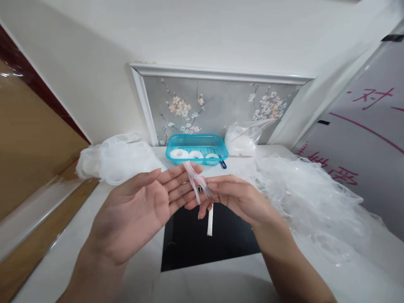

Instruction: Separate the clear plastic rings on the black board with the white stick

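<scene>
My left hand (142,206) is held palm up over the table with its fingers stretched out flat, and a thin clear plastic strip (197,181) lies across the fingertips. My right hand (233,198) pinches that strip between thumb and fingers, touching the left fingertips. A small white stick-shaped piece (210,220) hangs below the right fingers over a black square mat (189,248). Behind the hands stands a turquoise plastic basket (197,145) holding three white rings.
A heap of clear plastic pieces (116,160) lies at the back left, and a larger heap (312,198) spreads along the right. A clear bag of white items (243,141) leans by a floral panel (214,105). A wooden surface (28,168) runs along the left.
</scene>
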A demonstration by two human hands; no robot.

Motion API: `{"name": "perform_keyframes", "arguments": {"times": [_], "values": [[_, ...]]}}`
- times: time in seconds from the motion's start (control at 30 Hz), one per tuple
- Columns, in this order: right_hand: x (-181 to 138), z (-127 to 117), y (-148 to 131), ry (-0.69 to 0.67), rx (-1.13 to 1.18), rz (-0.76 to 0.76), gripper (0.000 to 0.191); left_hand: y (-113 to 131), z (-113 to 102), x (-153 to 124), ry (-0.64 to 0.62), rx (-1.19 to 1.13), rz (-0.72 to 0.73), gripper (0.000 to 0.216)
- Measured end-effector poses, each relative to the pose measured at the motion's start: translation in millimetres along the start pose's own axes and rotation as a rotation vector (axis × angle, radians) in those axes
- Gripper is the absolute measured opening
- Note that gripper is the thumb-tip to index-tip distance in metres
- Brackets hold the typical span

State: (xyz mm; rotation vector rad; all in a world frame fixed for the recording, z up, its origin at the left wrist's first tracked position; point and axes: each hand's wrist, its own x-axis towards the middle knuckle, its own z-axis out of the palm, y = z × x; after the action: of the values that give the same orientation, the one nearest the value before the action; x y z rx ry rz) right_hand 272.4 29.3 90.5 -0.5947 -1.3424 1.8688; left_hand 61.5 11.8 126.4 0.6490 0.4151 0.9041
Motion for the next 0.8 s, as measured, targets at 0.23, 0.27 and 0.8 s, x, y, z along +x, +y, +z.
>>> {"name": "perform_keyframes", "arguments": {"times": [0.23,0.27,0.8], "values": [[8.4,-10.2,5.8,0.093,-0.135,0.056,0.030,-5.2,-6.8,14.7,0.081,0.019,-0.028,0.044],[8.7,-11.6,6.5,0.088,-0.116,0.074,0.030,-5.4,-8.0,17.3,0.095,0.010,-0.033,0.044],[5.6,-14.8,14.1,0.166,0.010,0.141,0.021,-12.4,-27.4,43.2,0.283,-0.059,-0.119,0.024]]}}
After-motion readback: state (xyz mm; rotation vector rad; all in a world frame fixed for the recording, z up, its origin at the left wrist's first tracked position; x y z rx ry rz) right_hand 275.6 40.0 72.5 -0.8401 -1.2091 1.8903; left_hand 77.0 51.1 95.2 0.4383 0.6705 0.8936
